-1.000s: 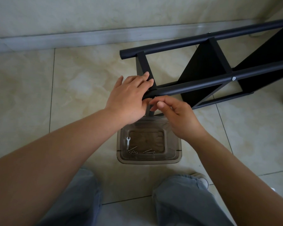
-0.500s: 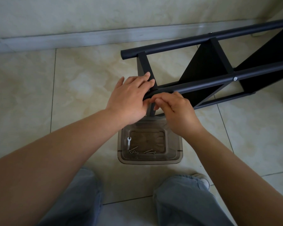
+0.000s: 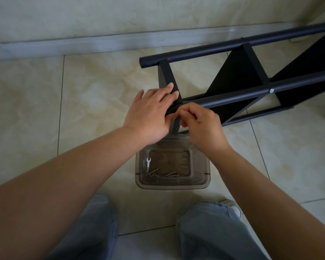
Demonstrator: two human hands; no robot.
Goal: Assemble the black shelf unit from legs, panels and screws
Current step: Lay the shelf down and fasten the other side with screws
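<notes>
The shelf lies on its side on the tiled floor, reaching from the middle of the view off to the right edge. Laid down this way, its legs run level and the screw holes on the near leg face up, within easy reach. One screw head already sits in that leg where a panel meets it.

The left hand rests on the near leg's end with fingers nearly straight, laid over the leg and the crossbar, probably to hold the joint aligned and stop the leg rolling. The right hand is curled, fingertips pinched together at the leg just beside the left thumb. It looks like it is seating or turning a screw, but whatever it holds is hidden, so I cannot tell.

Just below the hands, a clear box stands between the knees, near the work. It holds a small wrench, loose screws and nuts.
</notes>
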